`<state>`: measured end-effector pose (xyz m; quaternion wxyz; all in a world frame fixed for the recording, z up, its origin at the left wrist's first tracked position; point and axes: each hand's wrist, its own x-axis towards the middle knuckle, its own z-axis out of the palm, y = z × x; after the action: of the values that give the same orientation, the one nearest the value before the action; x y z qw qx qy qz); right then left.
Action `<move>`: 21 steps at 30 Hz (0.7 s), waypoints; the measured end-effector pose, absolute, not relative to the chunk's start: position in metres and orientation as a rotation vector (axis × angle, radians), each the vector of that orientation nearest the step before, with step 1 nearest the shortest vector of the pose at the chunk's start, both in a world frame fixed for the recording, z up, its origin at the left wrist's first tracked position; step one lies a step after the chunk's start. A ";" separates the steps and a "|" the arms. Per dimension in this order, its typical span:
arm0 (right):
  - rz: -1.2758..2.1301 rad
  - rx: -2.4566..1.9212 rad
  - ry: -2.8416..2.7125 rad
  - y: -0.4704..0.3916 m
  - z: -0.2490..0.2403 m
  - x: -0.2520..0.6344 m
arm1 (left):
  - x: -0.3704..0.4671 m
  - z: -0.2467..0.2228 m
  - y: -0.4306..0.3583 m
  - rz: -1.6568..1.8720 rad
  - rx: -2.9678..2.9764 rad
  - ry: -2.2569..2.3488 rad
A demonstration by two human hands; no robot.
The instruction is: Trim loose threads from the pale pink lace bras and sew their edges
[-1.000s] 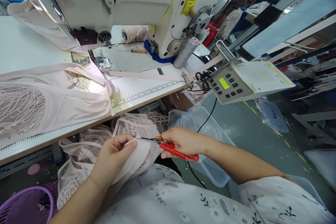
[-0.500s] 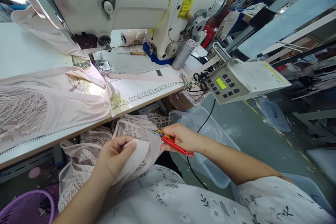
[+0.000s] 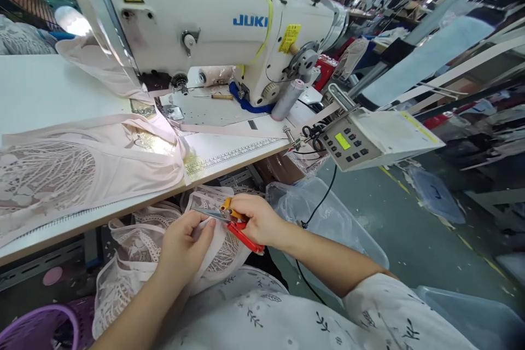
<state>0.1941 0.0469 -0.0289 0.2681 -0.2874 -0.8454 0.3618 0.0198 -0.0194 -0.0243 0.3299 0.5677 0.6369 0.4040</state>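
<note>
My left hand (image 3: 186, 249) pinches the edge of a pale pink lace bra piece (image 3: 225, 254) between thumb and fingers, low in front of the table. My right hand (image 3: 260, 221) is wrapped round scissors (image 3: 245, 236) with red and orange handles. Their blades point left and lie at the fabric beside my left fingertips. Whether they cut into it I cannot tell. More pale lace pieces (image 3: 135, 240) hang in a bunch below the table edge. Another bra (image 3: 135, 175) lies on the table, its right end near the machine's needle area.
A white sewing machine (image 3: 221, 27) stands on the table, with a control box (image 3: 369, 139) at its right. A thread cone (image 3: 288, 99) and an awl (image 3: 221, 97) lie by it. Clear plastic bins (image 3: 348, 229) and a purple basket (image 3: 45, 320) are below.
My right hand has moved left with the scissors, bringing the blades to my left fingertips. The camera view has tilted up. My left hand keeps its pinch on the fabric.
</note>
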 end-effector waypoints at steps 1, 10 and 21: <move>0.975 -0.778 -2.293 0.047 -0.029 0.193 | 0.020 -0.024 -0.018 1.069 1.483 1.639; 0.889 -0.675 -2.190 0.041 -0.028 0.178 | 0.018 -0.025 -0.015 1.100 1.379 1.559; 0.966 -0.688 -2.202 0.047 -0.020 0.172 | 0.015 -0.026 -0.019 1.014 1.568 1.602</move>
<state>0.1720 0.0474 -0.0201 0.3149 -0.2612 -0.8356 0.3666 0.0147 -0.0186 -0.0261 0.3340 0.6007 0.6138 0.3884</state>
